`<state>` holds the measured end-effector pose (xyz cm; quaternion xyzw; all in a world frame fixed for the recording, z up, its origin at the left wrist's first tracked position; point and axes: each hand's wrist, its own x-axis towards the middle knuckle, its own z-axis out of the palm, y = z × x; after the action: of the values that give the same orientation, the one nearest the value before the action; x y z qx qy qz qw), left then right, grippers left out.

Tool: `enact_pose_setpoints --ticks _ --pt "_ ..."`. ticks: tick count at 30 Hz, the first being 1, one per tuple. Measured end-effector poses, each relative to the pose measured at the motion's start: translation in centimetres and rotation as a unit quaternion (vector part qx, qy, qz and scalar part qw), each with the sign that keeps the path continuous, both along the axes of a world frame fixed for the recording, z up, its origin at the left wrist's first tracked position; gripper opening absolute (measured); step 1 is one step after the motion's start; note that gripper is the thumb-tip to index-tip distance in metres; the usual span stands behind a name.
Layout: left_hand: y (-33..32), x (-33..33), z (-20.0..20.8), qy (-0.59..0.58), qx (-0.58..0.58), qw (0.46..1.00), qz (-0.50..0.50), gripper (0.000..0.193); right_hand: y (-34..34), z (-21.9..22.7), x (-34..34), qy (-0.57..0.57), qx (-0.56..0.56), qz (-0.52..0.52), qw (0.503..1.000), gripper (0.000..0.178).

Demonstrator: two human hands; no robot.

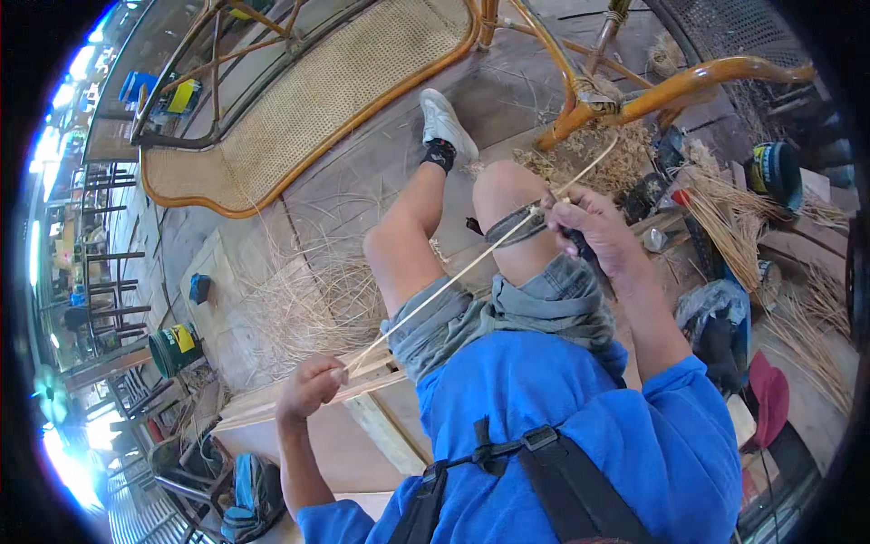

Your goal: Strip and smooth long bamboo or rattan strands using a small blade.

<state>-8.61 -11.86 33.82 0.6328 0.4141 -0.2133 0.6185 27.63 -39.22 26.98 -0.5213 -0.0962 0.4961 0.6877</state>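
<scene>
— Where does the cane strip [453, 276] lie?

— It is stretched taut across the lap, its long axis running from about eight o'clock to two o'clock. The low end sits in the left hand [310, 388]; the strip rises over the right knee [507, 195], passes through the right hand [591, 231], and its free end carries on toward the rattan chair frame [671, 86] at two o'clock.

— Which hand is nearer to it?

— Both touch it, one at each end of the tight stretch. The right hand rests just above the knee, where the strip crosses a dark strap [512, 225] tied round the thigh.

— How are the hands set?

— The left hand is curled into a fist, thumb and fingers pressed together round the strip. The right hand is closed as well, fingers folded down, pinching the strip against a dark handle that looks like a knife [580, 245]; I cannot make out the blade.

— What lies around?

— Loose cane shavings [308, 299] on the floor at nine o'clock of the knee, and a bundle of cane [725, 227] at three o'clock of the right hand.
</scene>
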Motion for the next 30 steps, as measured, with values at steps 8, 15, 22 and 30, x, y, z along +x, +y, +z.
enact_pose_setpoints --ticks 8,15,22,30 --pt "2.7 -3.7 -1.4 0.187 0.063 0.980 -0.013 0.024 -1.9 -1.2 1.9 0.021 0.000 -0.100 0.995 0.016" --pt "-5.5 12.3 -4.8 -0.137 0.300 0.938 -0.103 0.036 0.0 1.6 -4.1 -0.010 0.030 -0.064 0.997 0.014" --pt "-14.9 21.5 -3.8 -0.239 0.138 0.955 -0.112 0.027 -1.9 1.3 -6.0 0.014 0.070 -0.072 0.995 0.019" --pt "-14.4 15.2 -3.4 -0.128 0.205 0.954 -0.177 0.021 -4.4 -2.4 -5.3 0.149 0.060 0.009 0.987 0.022"
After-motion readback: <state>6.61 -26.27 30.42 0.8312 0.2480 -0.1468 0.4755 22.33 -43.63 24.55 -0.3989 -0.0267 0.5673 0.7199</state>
